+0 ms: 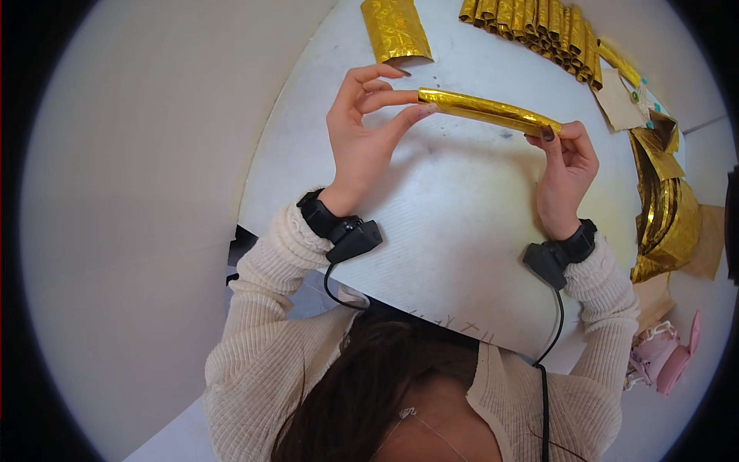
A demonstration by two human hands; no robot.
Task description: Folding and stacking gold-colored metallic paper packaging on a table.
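Note:
A narrow rolled tube of gold foil paper (489, 110) is held up over the white table, stretched between my two hands. Its left end is pinched between the thumb and index finger of my left hand (366, 127), whose other fingers are lifted. My right hand (568, 165) grips the right end, thumb on the near side. Above my left hand lies a curved sheet of gold foil paper (396, 31) on the table.
Many rolled gold tubes (546, 31) are stacked at the far right. Beside them lie a beige piece of paper (618, 100) and a thick pile of gold foil sheets (670, 223). A pink bag (666, 358) is at the lower right. Black cables (556, 323) run from my wrist devices.

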